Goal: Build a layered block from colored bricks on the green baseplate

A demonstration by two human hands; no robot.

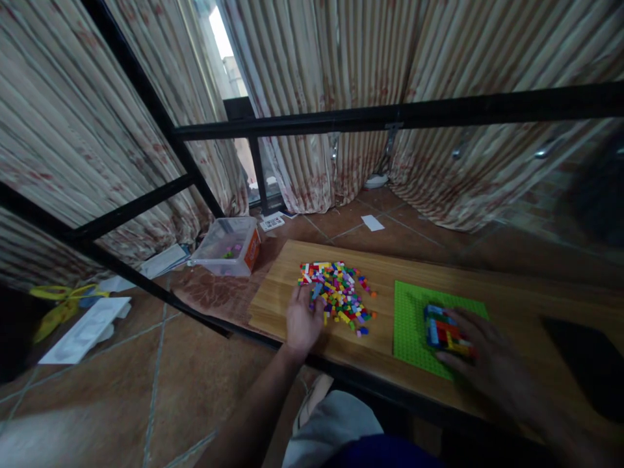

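Note:
My left hand (pixel 303 325) is at the near left edge of a loose pile of small coloured toy bricks (pixel 344 292). Its thumb and fingers close around a grey-blue brick (pixel 317 290). On a bright green studded baseplate (pixel 412 348) stands a small block of joined bricks (pixel 442 333) in blue, red, yellow and green. My right hand (pixel 480 348) grips this brick block from the right, its thumb on the near side and fingers on the far side. Motion blurs the right hand, and it covers the block's right end.
The bricks lie on a long wooden table (pixel 277 273). A dark flat object (pixel 585 364) rests at its right end. Beyond the left end is a clear plastic box (pixel 224 247) with a few pieces inside. A black metal frame (pixel 316 125) crosses in front of the curtains (pixel 351 58).

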